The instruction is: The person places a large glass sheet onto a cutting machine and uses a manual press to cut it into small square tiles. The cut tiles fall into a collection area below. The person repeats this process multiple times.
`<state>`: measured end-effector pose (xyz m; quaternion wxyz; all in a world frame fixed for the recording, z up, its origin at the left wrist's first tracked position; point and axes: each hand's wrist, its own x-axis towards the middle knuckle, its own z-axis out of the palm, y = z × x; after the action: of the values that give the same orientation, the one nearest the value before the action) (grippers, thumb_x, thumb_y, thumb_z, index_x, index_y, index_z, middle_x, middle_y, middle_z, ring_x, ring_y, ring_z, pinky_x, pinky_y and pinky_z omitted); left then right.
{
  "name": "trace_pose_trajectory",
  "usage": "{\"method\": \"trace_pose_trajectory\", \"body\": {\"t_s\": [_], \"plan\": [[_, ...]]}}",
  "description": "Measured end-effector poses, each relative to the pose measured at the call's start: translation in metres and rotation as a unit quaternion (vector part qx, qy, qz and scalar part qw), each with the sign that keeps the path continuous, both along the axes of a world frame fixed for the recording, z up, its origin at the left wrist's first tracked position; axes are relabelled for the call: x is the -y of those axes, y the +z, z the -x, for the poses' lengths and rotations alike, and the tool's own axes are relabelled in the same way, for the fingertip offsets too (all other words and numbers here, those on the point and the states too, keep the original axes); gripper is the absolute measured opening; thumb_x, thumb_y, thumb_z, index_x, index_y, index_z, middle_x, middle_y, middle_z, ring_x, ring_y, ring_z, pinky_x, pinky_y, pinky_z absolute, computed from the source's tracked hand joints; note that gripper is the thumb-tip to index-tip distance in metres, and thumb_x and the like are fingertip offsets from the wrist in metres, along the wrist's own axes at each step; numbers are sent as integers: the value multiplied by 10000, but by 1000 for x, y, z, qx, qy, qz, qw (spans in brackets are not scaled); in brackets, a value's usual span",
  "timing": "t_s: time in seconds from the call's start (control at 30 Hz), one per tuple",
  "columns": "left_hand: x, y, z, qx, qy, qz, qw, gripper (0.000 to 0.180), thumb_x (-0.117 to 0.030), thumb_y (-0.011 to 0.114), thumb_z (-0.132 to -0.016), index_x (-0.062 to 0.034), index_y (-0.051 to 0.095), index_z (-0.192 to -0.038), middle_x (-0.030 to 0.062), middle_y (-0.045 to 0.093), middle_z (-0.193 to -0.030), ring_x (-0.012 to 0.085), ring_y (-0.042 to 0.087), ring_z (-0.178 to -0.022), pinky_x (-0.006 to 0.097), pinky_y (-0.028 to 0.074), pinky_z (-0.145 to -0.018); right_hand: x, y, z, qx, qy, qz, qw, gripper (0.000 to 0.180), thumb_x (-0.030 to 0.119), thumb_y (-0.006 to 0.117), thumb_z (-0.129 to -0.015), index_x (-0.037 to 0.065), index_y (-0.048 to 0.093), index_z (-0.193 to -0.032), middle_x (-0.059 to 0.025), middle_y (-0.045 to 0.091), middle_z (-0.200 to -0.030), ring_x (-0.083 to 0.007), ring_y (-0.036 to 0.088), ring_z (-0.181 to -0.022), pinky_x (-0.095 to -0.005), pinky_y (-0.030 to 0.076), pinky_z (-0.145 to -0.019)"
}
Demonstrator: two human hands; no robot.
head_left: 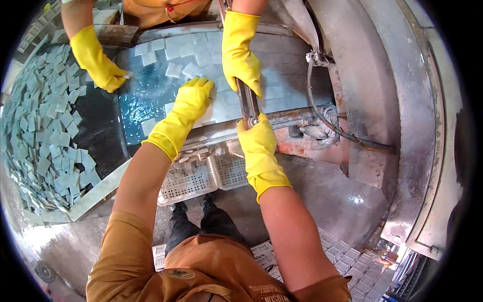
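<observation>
I see a wet blue surface (136, 100) strewn with pale square tiles (173, 69), a large heap of grey-blue tiles (45, 131) lying to its left. Two white perforated trays (193, 183) sit near, below the surface's edge. My left hand (188, 108), in a yellow glove, lies flat on tiles at the near edge, fingers pressed together. My right hand (256, 143), also gloved, rests at the near end of a metal bar (247, 103), fingers curled on it. Farther off, a co-worker's right-side gloved hand (241, 55) grips the same bar; the co-worker's other gloved hand (98, 63) pinches a tile on the left.
</observation>
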<state>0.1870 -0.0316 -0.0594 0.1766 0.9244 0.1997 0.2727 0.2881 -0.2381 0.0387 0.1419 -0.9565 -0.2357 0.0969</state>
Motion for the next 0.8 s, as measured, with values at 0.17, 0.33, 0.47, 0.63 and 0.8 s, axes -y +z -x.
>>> {"method": "trace_pose_trajectory", "body": {"t_s": [0.17, 0.33, 0.47, 0.63, 0.8], "plan": [[4, 0, -10, -87, -4, 62, 994, 199, -183, 717, -926, -129, 751, -1114, 141, 767, -1054, 388, 727, -985, 479, 578, -861, 8, -5, -2, 5, -11, 3, 1000, 472, 404, 803, -862, 42, 680, -1139, -229, 774, -997, -445, 759, -945, -546, 604, -822], [-26, -6, 25, -49, 72, 23, 996, 168, -137, 658, -925, -129, 798, -1016, 144, 778, -957, 397, 734, -905, 489, 581, -833, 9, -2, 0, 4, -6, -4, 1000, 478, 401, 804, -866, 39, 679, -1152, -223, 775, -1000, -436, 761, -952, -540, 605, -819], [-32, -9, 33, -46, 42, -6, 998, 222, -105, 689, -820, -112, 782, -1021, 117, 782, -1018, 372, 741, -929, 469, 589, -828, 5, 1, -1, -5, -9, -6, 1000, 475, 400, 809, -864, 43, 680, -1149, -216, 779, -997, -429, 766, -935, -529, 608, -805], [-46, -4, 42, -117, 51, -88, 988, 308, -104, 643, -854, -133, 767, -1134, 108, 753, -1225, 365, 737, -1017, 475, 588, -889, 8, -5, -1, 18, -11, -11, 1000, 474, 408, 814, -860, 51, 686, -1142, -206, 782, -971, -428, 771, -910, -527, 609, -787], [-76, -12, 85, -31, 126, -77, 989, 393, -189, 691, -878, -106, 731, -1260, 169, 754, -1231, 378, 730, -1080, 481, 581, -954, 10, -16, -5, 30, 2, -26, 999, 481, 409, 811, -862, 56, 689, -1164, -205, 784, -965, -429, 770, -906, -530, 609, -787]]}}
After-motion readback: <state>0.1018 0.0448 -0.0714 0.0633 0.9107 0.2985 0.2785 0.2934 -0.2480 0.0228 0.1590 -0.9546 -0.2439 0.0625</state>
